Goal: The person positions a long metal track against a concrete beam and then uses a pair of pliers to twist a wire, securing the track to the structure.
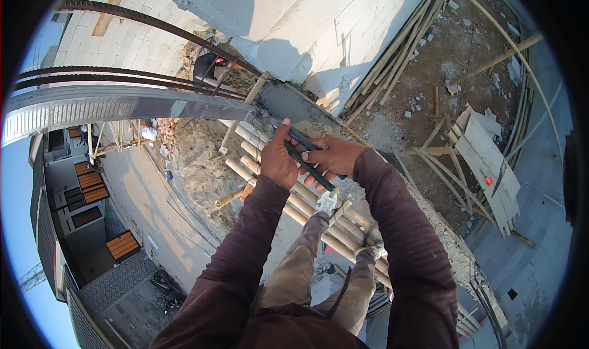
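Both my hands are together in front of me, above a platform of bamboo poles (294, 211). Between them is a dark tool with two long bars (307, 164), perhaps the handles of pincers; its far end is hard to make out. My left hand (279, 159) is closed around the left side of it, thumb pointing up. My right hand (336, 157) grips it from the right with bent fingers. Just beyond my hands lies the grey concrete top of a wall (285, 103). The end of a ribbed grey metal channel (135, 105) reaches it from the left.
Rusty rebar rods (153, 30) run beside the channel. A person in dark clothes (207, 67) is lower down, beyond the rods. A white block wall (325, 30) rises ahead. Bamboo poles (399, 48) lean against it. Boards on a timber frame (485, 165) stand at right. My feet are on the bamboo.
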Tool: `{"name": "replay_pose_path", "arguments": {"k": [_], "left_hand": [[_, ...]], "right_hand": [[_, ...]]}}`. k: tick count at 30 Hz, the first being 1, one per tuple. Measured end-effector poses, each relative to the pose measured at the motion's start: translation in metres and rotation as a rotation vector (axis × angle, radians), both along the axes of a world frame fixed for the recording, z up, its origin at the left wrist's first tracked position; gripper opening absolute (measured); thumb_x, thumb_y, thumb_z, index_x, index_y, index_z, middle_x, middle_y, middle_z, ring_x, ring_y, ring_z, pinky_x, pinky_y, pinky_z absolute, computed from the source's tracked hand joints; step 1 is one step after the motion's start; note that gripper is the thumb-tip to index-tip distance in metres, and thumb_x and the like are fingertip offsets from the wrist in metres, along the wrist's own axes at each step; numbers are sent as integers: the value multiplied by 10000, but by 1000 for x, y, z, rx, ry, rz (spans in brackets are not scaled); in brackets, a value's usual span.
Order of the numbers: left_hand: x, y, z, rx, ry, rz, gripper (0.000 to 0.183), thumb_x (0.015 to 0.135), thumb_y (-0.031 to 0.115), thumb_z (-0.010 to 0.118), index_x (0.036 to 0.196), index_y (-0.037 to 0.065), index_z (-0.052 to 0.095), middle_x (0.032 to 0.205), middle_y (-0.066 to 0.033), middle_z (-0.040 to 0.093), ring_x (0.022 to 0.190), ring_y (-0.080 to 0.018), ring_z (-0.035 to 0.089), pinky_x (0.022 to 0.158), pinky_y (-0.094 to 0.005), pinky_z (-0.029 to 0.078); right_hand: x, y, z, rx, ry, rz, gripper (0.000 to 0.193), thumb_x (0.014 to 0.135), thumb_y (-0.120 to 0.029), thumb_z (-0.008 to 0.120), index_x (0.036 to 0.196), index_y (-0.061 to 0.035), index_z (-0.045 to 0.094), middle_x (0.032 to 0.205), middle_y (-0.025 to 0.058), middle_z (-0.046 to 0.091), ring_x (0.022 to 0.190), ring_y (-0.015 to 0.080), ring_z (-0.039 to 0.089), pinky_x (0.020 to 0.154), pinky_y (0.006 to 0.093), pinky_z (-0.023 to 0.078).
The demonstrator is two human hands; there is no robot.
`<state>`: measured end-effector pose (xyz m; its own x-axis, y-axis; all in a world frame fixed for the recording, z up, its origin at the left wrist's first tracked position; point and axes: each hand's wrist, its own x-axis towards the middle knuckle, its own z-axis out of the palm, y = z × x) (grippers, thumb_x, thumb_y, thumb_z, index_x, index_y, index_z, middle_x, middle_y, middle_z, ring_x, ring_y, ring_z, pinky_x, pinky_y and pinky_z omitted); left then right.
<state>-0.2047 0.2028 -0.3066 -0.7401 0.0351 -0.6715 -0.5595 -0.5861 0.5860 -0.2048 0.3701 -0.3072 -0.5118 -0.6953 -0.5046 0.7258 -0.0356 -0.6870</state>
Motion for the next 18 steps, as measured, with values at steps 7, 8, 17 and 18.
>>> {"name": "replay_pose_path", "arguments": {"k": [7, 8, 17, 18], "left_hand": [[-1, 10, 6, -42, -8, 56, 262, 873, 286, 700, 918, 78, 549, 796, -20, 554, 761, -147, 590, 663, -304, 474], [-2, 11, 6, -40, -6, 56, 262, 873, 286, 700, 918, 78, 549, 796, -20, 554, 761, -147, 590, 663, -304, 474], [-19, 27, 3, 114, -33, 193, 278, 881, 294, 695, 987, 101, 524, 868, -29, 529, 835, -158, 564, 758, -307, 482], [-20, 29, -3, 138, -4, 195, 271, 886, 316, 689, 945, 109, 525, 827, -18, 516, 802, -150, 554, 751, -306, 485]], "right_hand": [[-5, -11, 3, 278, 200, 142, 308, 926, -234, 545, 1089, 26, 561, 862, 115, 650, 666, 178, 648, 567, 350, 533], [-4, -14, 1, 453, 429, 186, 325, 924, -248, 546, 1097, 27, 550, 891, 132, 660, 759, 215, 671, 630, 375, 548], [24, -40, 22, 1329, 977, 60, 167, 901, -148, 501, 1026, -38, 486, 941, 154, 609, 858, 319, 660, 735, 430, 513], [25, -39, 22, 1383, 1043, 86, 167, 901, -141, 496, 1037, -43, 484, 961, 151, 598, 860, 322, 659, 738, 429, 514]]}}
